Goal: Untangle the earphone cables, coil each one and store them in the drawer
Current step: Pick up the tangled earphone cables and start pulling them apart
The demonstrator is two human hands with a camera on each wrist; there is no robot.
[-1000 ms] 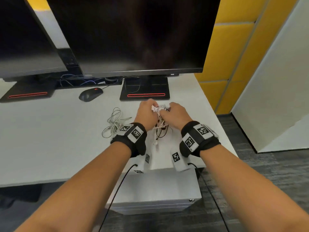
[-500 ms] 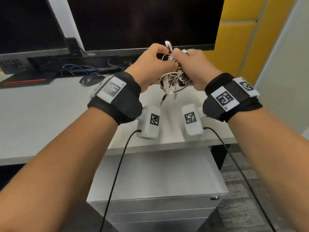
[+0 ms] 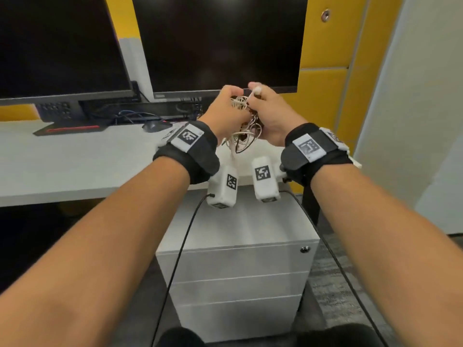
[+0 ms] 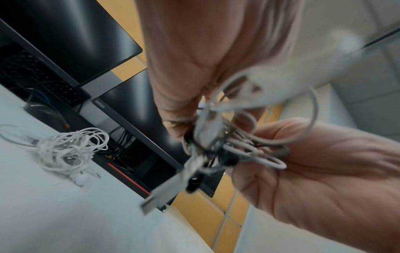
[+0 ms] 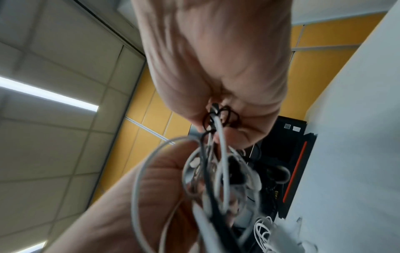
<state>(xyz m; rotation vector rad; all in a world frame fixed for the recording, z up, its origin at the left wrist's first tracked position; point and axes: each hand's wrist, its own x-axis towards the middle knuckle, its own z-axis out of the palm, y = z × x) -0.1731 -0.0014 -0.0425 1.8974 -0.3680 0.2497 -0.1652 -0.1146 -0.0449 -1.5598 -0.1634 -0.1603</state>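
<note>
The tangled cables (image 3: 241, 126) look like thin smooth plastic, white and black, one ending in a shiny metal plug (image 4: 149, 206). The desk (image 3: 75, 166) has a matt, smooth white top, and the drawer cabinet (image 3: 238, 271) beneath it looks like matt painted metal with a small shiny lock (image 3: 304, 249). The monitor screens (image 3: 220, 41) are glossy black, and the wrist straps (image 3: 198, 151) are matt black cloth.

Yellow wall panels (image 3: 323, 101) fill the upper right, white desk (image 3: 62, 169) at left, grey carpet (image 3: 333, 284) lower right
</note>
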